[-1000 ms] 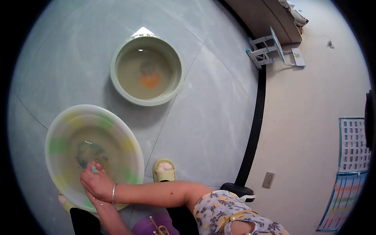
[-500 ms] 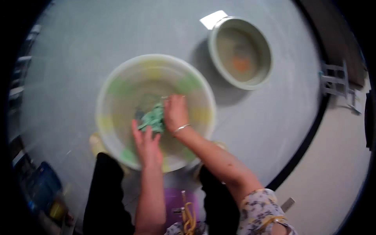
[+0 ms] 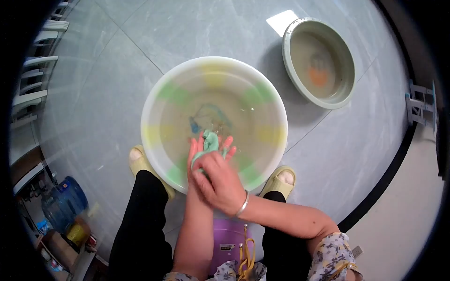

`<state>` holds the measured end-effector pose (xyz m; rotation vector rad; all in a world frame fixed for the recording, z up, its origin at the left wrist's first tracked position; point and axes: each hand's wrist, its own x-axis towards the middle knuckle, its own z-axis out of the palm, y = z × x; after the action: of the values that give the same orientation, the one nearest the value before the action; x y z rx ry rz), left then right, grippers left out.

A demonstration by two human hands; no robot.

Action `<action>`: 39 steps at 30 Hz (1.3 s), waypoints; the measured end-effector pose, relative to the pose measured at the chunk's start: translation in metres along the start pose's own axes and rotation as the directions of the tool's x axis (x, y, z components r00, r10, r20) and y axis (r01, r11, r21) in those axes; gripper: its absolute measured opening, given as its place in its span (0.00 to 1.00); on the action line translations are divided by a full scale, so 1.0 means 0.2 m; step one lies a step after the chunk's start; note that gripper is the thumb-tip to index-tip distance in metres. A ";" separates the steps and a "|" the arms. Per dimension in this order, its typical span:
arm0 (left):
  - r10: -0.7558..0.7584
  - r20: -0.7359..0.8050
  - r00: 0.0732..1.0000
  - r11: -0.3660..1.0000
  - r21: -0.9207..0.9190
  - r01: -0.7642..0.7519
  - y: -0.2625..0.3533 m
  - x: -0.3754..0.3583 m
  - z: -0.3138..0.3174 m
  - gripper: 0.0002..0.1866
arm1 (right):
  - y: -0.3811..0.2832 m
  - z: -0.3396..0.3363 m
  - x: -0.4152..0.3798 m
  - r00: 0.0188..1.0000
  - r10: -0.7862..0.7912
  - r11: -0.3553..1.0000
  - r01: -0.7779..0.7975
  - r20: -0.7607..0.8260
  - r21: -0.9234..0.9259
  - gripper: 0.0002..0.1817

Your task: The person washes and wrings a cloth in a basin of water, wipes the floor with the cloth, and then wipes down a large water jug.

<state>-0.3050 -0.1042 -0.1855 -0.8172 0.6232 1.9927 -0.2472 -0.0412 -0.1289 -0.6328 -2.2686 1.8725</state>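
Note:
A wet green cloth (image 3: 210, 140) lies across the palm of my left hand (image 3: 192, 151), over the near side of a large white basin (image 3: 149, 100) with yellow and green patches. The fingers of my left hand are stretched out and spread. My right hand (image 3: 221, 180), with a silver bracelet at the wrist, lies over the left palm, its fingers curled on the cloth and hiding part of it. Cloudy water fills the basin's lower part. A blue item (image 3: 195, 125) shows in the water beyond my fingertips.
A smaller grey-green basin (image 3: 288, 63) of water with an orange mark stands at the upper right, beside a white sheet (image 3: 281, 22). Feet in yellow slippers (image 3: 140, 161) flank the large basin. A blue water bottle (image 3: 64, 201) and white chairs (image 3: 35, 98) are at the left.
My right hand has moved toward me, from beside the cloth onto the left palm. My left hand has turned palm up under the cloth. The view has shifted, placing both basins further right.

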 end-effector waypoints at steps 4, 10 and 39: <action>0.049 -0.090 0.995 0.998 0.052 -0.044 0.02 0.02 0.00 0.23 | -0.13 0.00 -0.06 0.994 -0.022 0.996 0.013 0.112 0.085 0.07; 0.071 -0.054 0.996 0.997 0.025 -0.070 0.00 0.03 -0.06 0.22 | 0.05 0.09 0.03 0.993 -0.060 0.993 0.069 0.099 -0.091 0.06; 0.085 -0.329 0.941 0.955 0.295 0.017 -0.04 0.03 -0.03 0.28 | 0.57 0.05 0.17 0.967 0.178 0.972 -0.201 -0.184 -0.119 0.22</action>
<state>-0.2991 -0.1010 -0.1940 -0.9744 1.1128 1.7424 -0.2556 -0.0214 -0.2461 -1.0243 -2.3084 1.6713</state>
